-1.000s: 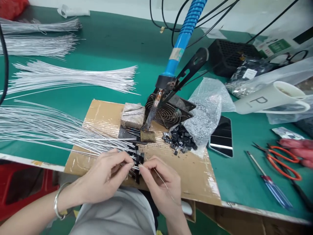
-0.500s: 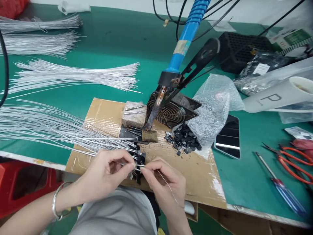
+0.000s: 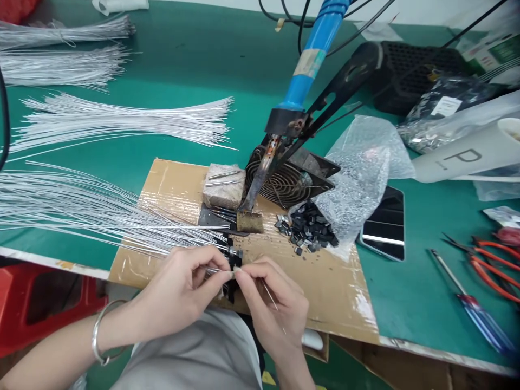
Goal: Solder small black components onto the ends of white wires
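Observation:
My left hand (image 3: 184, 287) and my right hand (image 3: 274, 306) meet fingertip to fingertip at the front edge of a taped cardboard sheet (image 3: 333, 287). Both pinch a thin silver wire (image 3: 270, 295) that runs back over my right palm. Right behind my fingertips sits a cluster of small black parts (image 3: 232, 259) joined to the ends of a fan of silver wires (image 3: 93, 211). A blue-handled soldering iron (image 3: 303, 76) leans on a stand, its tip down on a brown block (image 3: 249, 222).
A pile of small black chips (image 3: 309, 230) spills from a bubble-wrap bag (image 3: 357, 179). More silver wire bundles (image 3: 122, 122) lie at the left. A phone (image 3: 384, 225), a screwdriver (image 3: 471, 303), red-handled snips (image 3: 493, 265) and a white mug (image 3: 467, 157) sit at the right.
My fingertips have closed together on the wire, and the right hand has drawn in toward the left. The view has shifted slightly; another person's hand at the far right edge is gone from view.

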{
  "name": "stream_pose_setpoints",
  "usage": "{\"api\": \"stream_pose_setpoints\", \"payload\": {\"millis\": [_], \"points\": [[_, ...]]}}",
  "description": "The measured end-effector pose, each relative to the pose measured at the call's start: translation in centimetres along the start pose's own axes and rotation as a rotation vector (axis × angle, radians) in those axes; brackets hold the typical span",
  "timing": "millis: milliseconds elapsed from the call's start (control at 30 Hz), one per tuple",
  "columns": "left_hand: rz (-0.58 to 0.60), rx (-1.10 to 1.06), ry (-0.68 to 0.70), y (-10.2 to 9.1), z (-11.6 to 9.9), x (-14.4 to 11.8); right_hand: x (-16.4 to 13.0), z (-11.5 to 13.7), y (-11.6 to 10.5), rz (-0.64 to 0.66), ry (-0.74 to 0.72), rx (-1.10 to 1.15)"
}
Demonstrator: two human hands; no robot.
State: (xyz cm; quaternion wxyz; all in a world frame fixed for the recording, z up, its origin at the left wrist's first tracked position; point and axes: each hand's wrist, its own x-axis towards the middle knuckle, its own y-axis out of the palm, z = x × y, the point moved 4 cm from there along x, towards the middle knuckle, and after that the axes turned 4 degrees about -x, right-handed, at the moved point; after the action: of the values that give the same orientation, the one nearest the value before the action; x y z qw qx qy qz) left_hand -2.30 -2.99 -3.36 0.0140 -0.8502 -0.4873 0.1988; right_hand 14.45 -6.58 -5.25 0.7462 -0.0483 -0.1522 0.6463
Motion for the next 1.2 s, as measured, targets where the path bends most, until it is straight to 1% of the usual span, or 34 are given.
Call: {"api": "stream_pose_setpoints", "payload": {"millis": [67,167,233,300,333,467,567,767,1000,1200], "points": [[-0.03,-0.075,-0.014,-0.1,0.0,0.2,0.0,-0.7,-0.4,-0.057,0.111,0.126],[-0.066,-0.145,-0.043,-0.4,-0.2,0.5,0.2,-2.0,-0.9,-0.094,0.284,0.39],[-0.077,-0.164,-0.049,-0.6,-0.4,0.6,0.3,-2.5,-1.1,-0.122,0.333,0.428],[-0.085,-0.169,-0.043,-0.7,-0.7,0.7,0.2,-2.5,-1.2,-0.158,0.337,0.367],[-0.09,-0.171,-0.036,-0.7,-0.8,0.8,0.2,-2.4,-1.0,-0.156,0.325,0.333],[-0.11,-0.178,-0.019,-0.7,-1.1,1.2,0.2,-1.3,0.2,-0.047,0.276,0.274],[-0.114,-0.18,-0.016,-0.6,-1.1,1.4,0.4,-0.9,0.9,0.002,0.27,0.314],[-0.123,-0.169,-0.031,-0.4,-0.6,1.4,0.4,-1.3,1.3,-0.011,0.343,0.452],[-0.127,-0.124,-0.021,-0.3,0.2,1.1,0.3,-1.5,1.3,-0.009,0.36,0.502],[-0.118,-0.089,-0.007,-0.2,0.1,1.0,0.4,-1.6,1.2,0.001,0.42,0.529]]}}
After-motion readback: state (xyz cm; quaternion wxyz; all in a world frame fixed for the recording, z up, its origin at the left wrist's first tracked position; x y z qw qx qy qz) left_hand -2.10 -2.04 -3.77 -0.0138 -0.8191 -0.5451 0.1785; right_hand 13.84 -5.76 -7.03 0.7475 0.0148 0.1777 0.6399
